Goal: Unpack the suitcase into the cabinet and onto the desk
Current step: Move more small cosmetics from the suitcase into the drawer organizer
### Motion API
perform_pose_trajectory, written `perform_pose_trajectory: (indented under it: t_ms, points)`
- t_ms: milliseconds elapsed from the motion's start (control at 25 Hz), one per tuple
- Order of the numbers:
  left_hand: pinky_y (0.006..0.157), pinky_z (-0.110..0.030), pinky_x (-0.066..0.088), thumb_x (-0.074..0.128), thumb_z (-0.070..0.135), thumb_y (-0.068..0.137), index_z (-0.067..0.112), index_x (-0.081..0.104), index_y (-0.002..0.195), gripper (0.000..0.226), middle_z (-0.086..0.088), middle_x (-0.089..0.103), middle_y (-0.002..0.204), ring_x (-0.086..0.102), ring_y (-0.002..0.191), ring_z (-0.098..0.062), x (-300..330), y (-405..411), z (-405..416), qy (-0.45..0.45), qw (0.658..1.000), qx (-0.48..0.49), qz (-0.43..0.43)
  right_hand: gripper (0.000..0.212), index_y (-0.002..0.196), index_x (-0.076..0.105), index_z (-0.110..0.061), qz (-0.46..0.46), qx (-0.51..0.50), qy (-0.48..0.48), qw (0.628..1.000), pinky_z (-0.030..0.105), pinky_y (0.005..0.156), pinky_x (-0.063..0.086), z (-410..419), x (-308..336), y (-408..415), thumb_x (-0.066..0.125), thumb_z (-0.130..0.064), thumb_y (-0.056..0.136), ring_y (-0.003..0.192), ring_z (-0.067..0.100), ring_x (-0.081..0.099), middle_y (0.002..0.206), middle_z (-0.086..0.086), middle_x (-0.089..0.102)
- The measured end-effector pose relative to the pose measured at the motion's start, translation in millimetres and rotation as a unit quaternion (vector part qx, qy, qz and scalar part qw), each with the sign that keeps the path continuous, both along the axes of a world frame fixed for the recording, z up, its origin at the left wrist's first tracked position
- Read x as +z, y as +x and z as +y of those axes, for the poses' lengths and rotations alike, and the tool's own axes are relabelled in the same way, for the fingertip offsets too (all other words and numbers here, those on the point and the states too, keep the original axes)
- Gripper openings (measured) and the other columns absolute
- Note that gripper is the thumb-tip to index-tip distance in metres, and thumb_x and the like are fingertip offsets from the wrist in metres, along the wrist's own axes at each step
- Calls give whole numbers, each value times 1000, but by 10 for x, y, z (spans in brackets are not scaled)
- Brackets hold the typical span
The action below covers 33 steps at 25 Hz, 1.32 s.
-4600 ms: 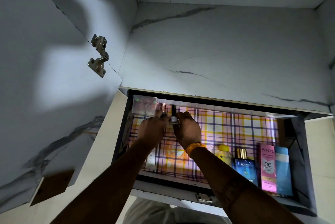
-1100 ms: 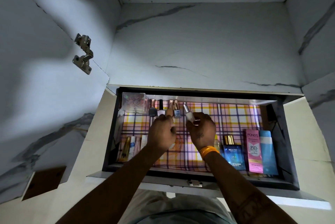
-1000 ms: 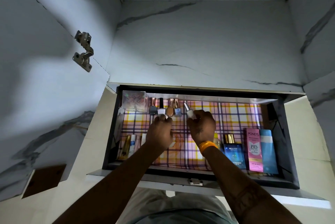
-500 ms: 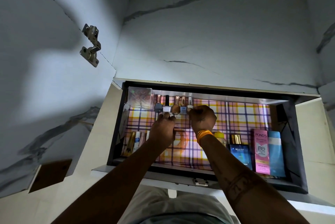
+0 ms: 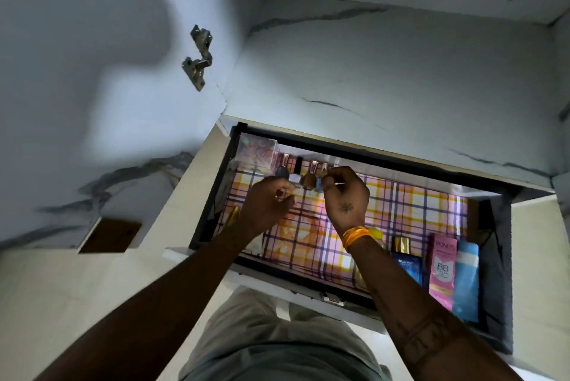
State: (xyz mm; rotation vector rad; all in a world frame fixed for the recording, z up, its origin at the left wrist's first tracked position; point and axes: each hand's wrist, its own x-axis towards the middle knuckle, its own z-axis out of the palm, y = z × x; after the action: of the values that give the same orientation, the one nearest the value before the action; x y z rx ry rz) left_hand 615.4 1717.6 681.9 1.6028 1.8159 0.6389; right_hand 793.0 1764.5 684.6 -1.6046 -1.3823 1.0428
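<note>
Cabinet (image 5: pixel 499 226), nail-polish row (image 5: pixel 300 178) just beyond both hands' fingers: right hand (image 5: pixel 345 192) pinches a small bottle, largely hidden, at row's end; left hand (image 5: pixel 268 201) loosely curled, contents unclear; bottle best lowered upright, neighbours unbumped.

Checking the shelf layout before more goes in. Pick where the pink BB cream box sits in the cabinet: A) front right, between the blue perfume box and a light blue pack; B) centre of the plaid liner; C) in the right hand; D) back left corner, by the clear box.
A: the pink BB cream box stands at the front right, between the blue perfume box and the light blue pack.
</note>
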Motion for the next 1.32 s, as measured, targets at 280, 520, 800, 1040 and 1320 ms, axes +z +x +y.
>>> perform_pose_trajectory:
  t_ms: [280, 520, 800, 1040, 1320]
  points:
    - [75, -38, 60, 69, 22, 99, 15, 76, 98, 10, -5, 78, 91, 74, 86, -21, 951, -264, -692, 58, 903, 316, -285, 7, 98, 74, -23, 154, 198, -38, 967, 50, 76, 60, -260, 696, -626, 69, -25, 93, 85, 34, 72, 89, 7, 76]
    - [72, -38, 58, 60, 11, 101, 1, 71, 104, 16, -19, 75, 107, 72, 89, -28, 1478, -601, -1689, 208, 794, 444, -360, 7, 101, 74, -15, 198, 338, -51, 919, 36, 68, 60, -945, 1280, -1296, 70, -18, 96, 78, 23, 73, 84, 9, 76]
    - [77, -44, 59, 56, 17, 105, 6, 71, 110, 20, -12, 76, 108, 73, 98, -35, 1761, -723, -3900, 308, 717, 558, -282, 9, 99, 73, -11, 185, 532, -61, 824, 39, 67, 60, -2868, 1724, -1920, 66, -18, 100, 79, 27, 74, 84, 10, 76]
    - [75, -41, 56, 60, 25, 101, 9, 73, 106, 21, -14, 76, 108, 71, 90, -29, 1862, -339, -6396, 348, 591, 694, -218, 14, 98, 73, -11, 181, 674, -100, 709, 41, 70, 61, -5048, 1895, -2254, 65, -21, 100, 83, 29, 75, 86, 7, 76]
    - [69, -35, 54, 59, 20, 102, 3, 71, 109, 22, -12, 76, 100, 68, 83, -25, 1996, 192, -8622, 409, 399, 807, -149, 15, 99, 73, -7, 154, 802, -164, 553, 40, 70, 57, -7245, 1910, -2447, 64, -19, 100, 77, 20, 71, 84, 8, 74]
